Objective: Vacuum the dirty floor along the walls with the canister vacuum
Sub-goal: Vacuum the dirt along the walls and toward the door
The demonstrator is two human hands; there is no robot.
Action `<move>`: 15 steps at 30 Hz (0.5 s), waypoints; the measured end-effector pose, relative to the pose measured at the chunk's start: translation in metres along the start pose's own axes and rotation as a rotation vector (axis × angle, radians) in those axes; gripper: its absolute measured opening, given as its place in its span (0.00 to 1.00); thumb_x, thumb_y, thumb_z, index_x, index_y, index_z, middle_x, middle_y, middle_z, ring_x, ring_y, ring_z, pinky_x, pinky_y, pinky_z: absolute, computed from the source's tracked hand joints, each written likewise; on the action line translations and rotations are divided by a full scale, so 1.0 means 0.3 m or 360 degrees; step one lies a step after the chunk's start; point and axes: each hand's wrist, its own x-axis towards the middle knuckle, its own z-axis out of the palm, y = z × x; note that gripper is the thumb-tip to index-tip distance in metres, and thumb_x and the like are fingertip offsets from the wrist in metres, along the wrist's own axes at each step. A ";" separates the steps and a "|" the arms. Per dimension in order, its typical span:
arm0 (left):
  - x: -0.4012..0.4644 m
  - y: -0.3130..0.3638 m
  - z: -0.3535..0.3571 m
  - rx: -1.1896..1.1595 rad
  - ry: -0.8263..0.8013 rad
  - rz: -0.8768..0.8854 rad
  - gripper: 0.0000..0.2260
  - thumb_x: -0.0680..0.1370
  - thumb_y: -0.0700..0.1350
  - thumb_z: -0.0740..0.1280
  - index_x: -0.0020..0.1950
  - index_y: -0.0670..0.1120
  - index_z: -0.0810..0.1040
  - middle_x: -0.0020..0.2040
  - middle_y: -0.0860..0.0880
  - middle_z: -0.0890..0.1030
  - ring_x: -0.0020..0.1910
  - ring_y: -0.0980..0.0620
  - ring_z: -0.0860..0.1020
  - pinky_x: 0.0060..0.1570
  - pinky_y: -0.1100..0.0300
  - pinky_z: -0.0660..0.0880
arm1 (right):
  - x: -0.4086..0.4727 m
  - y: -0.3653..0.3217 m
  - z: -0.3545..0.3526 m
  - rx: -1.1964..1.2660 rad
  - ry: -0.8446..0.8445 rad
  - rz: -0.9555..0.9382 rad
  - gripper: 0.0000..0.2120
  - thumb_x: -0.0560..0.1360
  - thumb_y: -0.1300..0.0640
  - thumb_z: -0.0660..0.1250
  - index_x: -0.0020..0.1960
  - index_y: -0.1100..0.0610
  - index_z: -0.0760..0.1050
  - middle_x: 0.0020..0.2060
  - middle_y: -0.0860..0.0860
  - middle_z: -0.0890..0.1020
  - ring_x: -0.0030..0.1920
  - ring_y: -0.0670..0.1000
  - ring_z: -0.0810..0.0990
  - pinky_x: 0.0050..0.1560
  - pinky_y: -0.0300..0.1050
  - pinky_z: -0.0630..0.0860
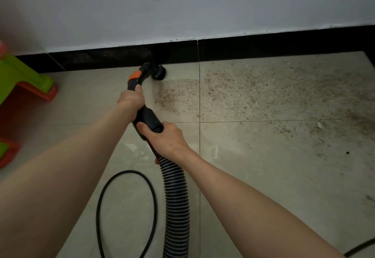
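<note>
From the head camera, both arms reach out over the tiled floor (263, 176). The left hand (129, 100) is wrapped tight around the black vacuum handle (140, 75), just below its orange ring (135, 75). The right hand (164, 136) grips the fat black cuff (151, 118) where the ribbed hose (176, 207) joins the handle. The hose runs from there down to the near edge of the floor. The round brush head (159, 73) sits on the floor, right up against the black baseboard (263, 46) under the white wall (203, 4). Just right of the brush, a wide patch of brown dirt (253, 95) spreads along the far edge of the floor toward the right corner. A thin black cord (125, 207) makes a loop on the floor left of the hose. A green and orange plastic stool (24, 79) stands at the left edge.
</note>
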 end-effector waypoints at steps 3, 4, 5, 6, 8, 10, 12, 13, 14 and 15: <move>0.012 -0.033 -0.033 -0.0005 0.0059 -0.0057 0.24 0.81 0.57 0.54 0.66 0.38 0.69 0.59 0.39 0.77 0.55 0.40 0.77 0.57 0.49 0.75 | 0.002 -0.005 0.025 0.0037 -0.0085 0.0017 0.22 0.72 0.39 0.69 0.50 0.58 0.74 0.37 0.53 0.78 0.29 0.52 0.79 0.30 0.47 0.82; 0.011 -0.041 -0.040 0.0007 0.0058 -0.0076 0.24 0.81 0.57 0.54 0.66 0.39 0.69 0.58 0.39 0.77 0.54 0.41 0.77 0.55 0.50 0.75 | -0.001 -0.004 0.030 0.0040 -0.0106 0.0015 0.22 0.73 0.39 0.69 0.50 0.58 0.74 0.37 0.53 0.78 0.28 0.52 0.78 0.28 0.45 0.81; 0.011 -0.048 -0.044 0.0018 0.0059 -0.0084 0.24 0.81 0.57 0.54 0.66 0.39 0.69 0.58 0.40 0.78 0.53 0.42 0.77 0.52 0.51 0.75 | -0.005 -0.001 0.035 0.0038 -0.0122 0.0011 0.22 0.73 0.39 0.69 0.50 0.58 0.74 0.37 0.53 0.78 0.29 0.52 0.78 0.28 0.44 0.80; 0.007 -0.054 -0.049 0.0028 0.0056 -0.0097 0.24 0.81 0.57 0.54 0.66 0.39 0.69 0.57 0.40 0.78 0.53 0.42 0.77 0.50 0.52 0.74 | -0.010 0.003 0.038 0.0036 -0.0133 0.0009 0.21 0.73 0.39 0.69 0.49 0.58 0.73 0.38 0.53 0.78 0.30 0.52 0.78 0.28 0.44 0.80; 0.002 -0.063 -0.051 0.0035 0.0042 -0.0119 0.24 0.81 0.57 0.54 0.66 0.39 0.69 0.58 0.40 0.77 0.54 0.42 0.77 0.50 0.52 0.73 | -0.021 0.011 0.039 0.0034 -0.0146 0.0005 0.21 0.73 0.39 0.69 0.50 0.58 0.73 0.39 0.53 0.78 0.31 0.52 0.78 0.28 0.44 0.80; -0.004 -0.063 -0.050 0.0027 0.0030 -0.0128 0.24 0.81 0.57 0.54 0.67 0.40 0.68 0.58 0.40 0.77 0.55 0.42 0.77 0.50 0.52 0.73 | -0.031 0.013 0.035 0.0041 -0.0139 0.0001 0.22 0.73 0.39 0.69 0.50 0.58 0.73 0.39 0.53 0.78 0.32 0.52 0.79 0.28 0.43 0.79; -0.014 -0.058 -0.047 0.0026 0.0019 -0.0131 0.24 0.81 0.57 0.54 0.68 0.40 0.68 0.58 0.40 0.77 0.55 0.42 0.77 0.50 0.52 0.73 | -0.043 0.013 0.028 0.0055 -0.0120 -0.0007 0.23 0.73 0.38 0.68 0.51 0.58 0.73 0.39 0.53 0.78 0.32 0.52 0.79 0.28 0.43 0.79; -0.018 -0.055 -0.044 0.0029 0.0014 -0.0126 0.24 0.81 0.57 0.54 0.68 0.39 0.67 0.59 0.40 0.76 0.55 0.42 0.77 0.51 0.52 0.73 | -0.050 0.015 0.027 0.0047 -0.0106 -0.0010 0.23 0.73 0.38 0.68 0.51 0.58 0.73 0.39 0.53 0.78 0.32 0.52 0.79 0.29 0.44 0.79; -0.021 -0.052 -0.040 0.0033 0.0005 -0.0121 0.24 0.81 0.56 0.54 0.68 0.39 0.67 0.59 0.40 0.76 0.55 0.42 0.77 0.51 0.52 0.74 | -0.057 0.017 0.026 0.0029 -0.0088 -0.0012 0.23 0.73 0.37 0.67 0.51 0.57 0.73 0.39 0.52 0.78 0.33 0.53 0.80 0.31 0.46 0.81; -0.025 -0.049 -0.035 0.0044 -0.0002 -0.0111 0.24 0.81 0.56 0.54 0.68 0.39 0.67 0.59 0.40 0.76 0.54 0.43 0.77 0.51 0.52 0.74 | -0.064 0.021 0.026 0.0009 -0.0067 -0.0012 0.23 0.73 0.36 0.67 0.50 0.56 0.73 0.40 0.52 0.78 0.35 0.53 0.80 0.36 0.49 0.82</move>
